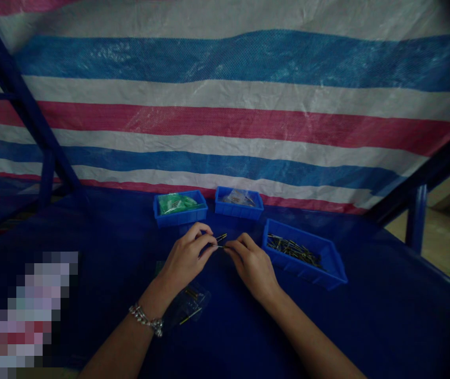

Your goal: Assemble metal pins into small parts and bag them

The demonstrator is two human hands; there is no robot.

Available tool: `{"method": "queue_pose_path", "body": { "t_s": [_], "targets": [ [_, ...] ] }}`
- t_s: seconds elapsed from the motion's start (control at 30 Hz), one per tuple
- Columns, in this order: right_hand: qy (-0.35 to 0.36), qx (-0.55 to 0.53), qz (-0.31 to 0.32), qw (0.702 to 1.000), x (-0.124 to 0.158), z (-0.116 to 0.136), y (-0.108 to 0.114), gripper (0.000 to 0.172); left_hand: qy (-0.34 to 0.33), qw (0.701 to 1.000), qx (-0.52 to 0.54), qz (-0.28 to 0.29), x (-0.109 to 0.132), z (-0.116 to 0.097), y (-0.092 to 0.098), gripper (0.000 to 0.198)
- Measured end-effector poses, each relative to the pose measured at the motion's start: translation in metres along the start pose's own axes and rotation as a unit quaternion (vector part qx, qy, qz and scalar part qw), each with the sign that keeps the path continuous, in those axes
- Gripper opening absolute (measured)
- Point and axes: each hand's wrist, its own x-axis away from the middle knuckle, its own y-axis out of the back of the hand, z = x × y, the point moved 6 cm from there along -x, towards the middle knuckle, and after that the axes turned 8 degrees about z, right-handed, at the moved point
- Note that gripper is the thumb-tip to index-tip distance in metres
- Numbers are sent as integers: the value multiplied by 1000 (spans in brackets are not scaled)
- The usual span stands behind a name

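My left hand (188, 256) and my right hand (250, 264) meet over the dark blue table (367, 326), fingers pinched together on a thin brass-coloured pin (220, 239) held between them. A silver bracelet (146, 320) circles my left wrist. Under my left forearm lies a clear plastic bag (192, 305) with a few similar pins in it. To the right of my right hand stands a blue bin (329, 273) filled with several dark and brass pins (293, 250).
Two smaller blue bins stand at the back: the left bin (180, 216) holds green bags, the right bin (239, 210) a clear bag. A striped red, white and blue tarp (225, 105) hangs behind. Blue metal frame bars (23, 105) rise at the left and right.
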Motion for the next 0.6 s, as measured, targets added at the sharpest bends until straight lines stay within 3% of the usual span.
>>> {"method": "queue_pose_path", "body": {
  "t_s": [0.6],
  "targets": [
    [19, -23, -8, 1000, 0, 1, 2, 20, 12, 1000, -10, 6, 1, 4, 2, 5]
  ]
}}
